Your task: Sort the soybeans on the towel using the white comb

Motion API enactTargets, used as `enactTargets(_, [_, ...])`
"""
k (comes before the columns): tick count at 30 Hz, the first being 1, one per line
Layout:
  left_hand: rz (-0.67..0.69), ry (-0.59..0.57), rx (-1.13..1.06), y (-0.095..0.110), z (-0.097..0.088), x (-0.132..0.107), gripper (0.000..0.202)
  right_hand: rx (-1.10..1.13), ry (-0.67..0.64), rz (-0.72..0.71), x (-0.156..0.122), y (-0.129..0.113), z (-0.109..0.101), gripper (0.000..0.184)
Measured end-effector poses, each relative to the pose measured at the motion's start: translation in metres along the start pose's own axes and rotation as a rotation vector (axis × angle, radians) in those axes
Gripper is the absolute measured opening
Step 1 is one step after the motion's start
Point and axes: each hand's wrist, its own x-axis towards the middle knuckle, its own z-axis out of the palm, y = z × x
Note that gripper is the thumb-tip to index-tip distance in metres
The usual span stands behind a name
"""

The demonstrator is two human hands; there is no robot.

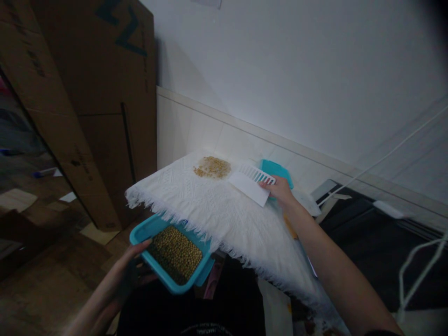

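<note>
My left hand grips the near-left side of a blue plastic container, its thumb over the rim. Round tan beans fill much of the container, which is held just below the table's fringed front edge. In my right hand is a flat white plastic piece with a row of slots, pinched at its right end and held low over the cloth. Just left of the piece, a loose patch of yellowish beans lies spread on the white fringed tablecloth.
A teal lid or box stands behind my right hand by the wall. Under my right forearm lies an orange-handled item. A tall cardboard box rises at the left. White cables cross the right side.
</note>
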Motion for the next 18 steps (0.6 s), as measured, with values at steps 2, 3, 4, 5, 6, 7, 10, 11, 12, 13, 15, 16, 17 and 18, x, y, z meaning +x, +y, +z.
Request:
enactTargets(2, [0.001, 0.011, 0.004, 0.000, 0.001, 0.000, 0.044, -0.024, 0.058, -0.012, 0.002, -0.006, -0.004, 0.041])
enactTargets(3, [0.003, 0.019, 0.008, 0.000, 0.002, -0.001, 0.042, -0.064, 0.103, -0.036, 0.002, -0.011, -0.005, 0.038])
enactTargets(4, [0.004, 0.024, 0.011, 0.001, 0.002, -0.001, 0.040, -0.126, 0.157, -0.071, 0.002, -0.016, -0.005, 0.036])
enactTargets(5, [0.003, 0.031, 0.012, 0.001, 0.004, -0.002, 0.039, -0.206, 0.208, -0.112, 0.002, -0.021, -0.003, 0.033])
enactTargets(6, [0.004, 0.041, 0.012, 0.002, 0.005, -0.003, 0.037, -0.293, 0.242, -0.142, 0.000, -0.026, 0.000, 0.032])
enactTargets(7, [0.008, 0.047, 0.011, 0.002, 0.006, -0.004, 0.037, -0.377, 0.254, -0.158, -0.002, -0.031, 0.004, 0.030])
enactTargets(10, [0.014, 0.025, 0.013, 0.003, 0.007, -0.007, 0.036, -0.595, 0.178, -0.142, -0.011, -0.039, 0.024, 0.031])
enactTargets(11, [0.017, 0.013, 0.019, 0.003, 0.007, -0.007, 0.037, -0.646, 0.144, -0.128, -0.014, -0.039, 0.031, 0.031])
enactTargets(12, [0.018, 0.002, 0.025, 0.002, 0.006, -0.007, 0.038, -0.676, 0.119, -0.117, -0.016, -0.039, 0.037, 0.031])
enactTargets(13, [0.018, -0.005, 0.029, 0.002, 0.005, -0.007, 0.039, -0.695, 0.101, -0.109, -0.018, -0.037, 0.042, 0.031])
enactTargets(15, [0.023, -0.003, 0.036, 0.002, 0.004, -0.006, 0.039, -0.704, 0.083, -0.103, -0.019, -0.033, 0.048, 0.030])
enactTargets(16, [0.024, -0.002, 0.039, 0.002, 0.004, -0.006, 0.039, -0.709, 0.075, -0.100, -0.019, -0.031, 0.050, 0.030])
enactTargets(17, [0.029, 0.003, 0.041, 0.002, 0.004, -0.006, 0.038, -0.712, 0.068, -0.098, -0.018, -0.029, 0.050, 0.029])
enactTargets(18, [0.026, 0.014, 0.044, 0.003, 0.005, -0.007, 0.036, -0.713, 0.061, -0.096, -0.016, -0.027, 0.050, 0.027])
